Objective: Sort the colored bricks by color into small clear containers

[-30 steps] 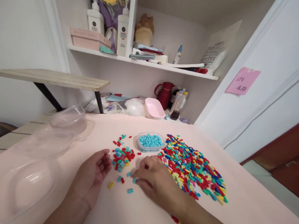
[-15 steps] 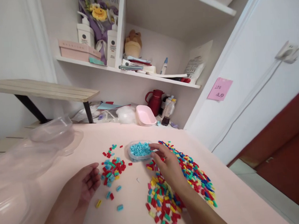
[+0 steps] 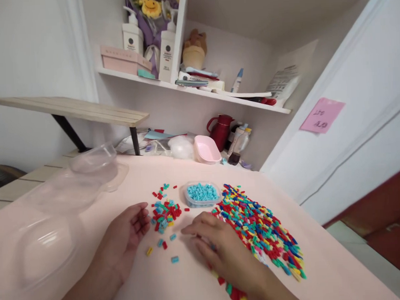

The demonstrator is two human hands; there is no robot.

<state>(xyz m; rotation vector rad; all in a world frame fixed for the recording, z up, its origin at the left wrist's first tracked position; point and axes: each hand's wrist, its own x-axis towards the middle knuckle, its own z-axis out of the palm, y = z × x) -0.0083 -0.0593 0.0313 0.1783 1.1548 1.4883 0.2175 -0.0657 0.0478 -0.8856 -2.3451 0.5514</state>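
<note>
Your right hand [image 3: 220, 246] is sitting palm-down, fingers loosely bent and half spread; can't tell if it's pinching a brick. The clear tub [image 3: 202, 204] of blue bricks [image 3: 202, 192] is lying at its 12 o'clock, long axis running 9-to-3, your right being the nearer hand. The big mixed pile [image 3: 263, 229] is lying at its 1-to-5. Your left hand [image 3: 131, 228] is sitting half-curled, showing nothing held, small pile [image 3: 171, 209] lying just off its fingertips at 2 o'clock.

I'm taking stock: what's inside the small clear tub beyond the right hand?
The clear tub holds light-blue toy bricks. Their top layer covers the tub's bottom, so what lies there cannot be seen.
</note>
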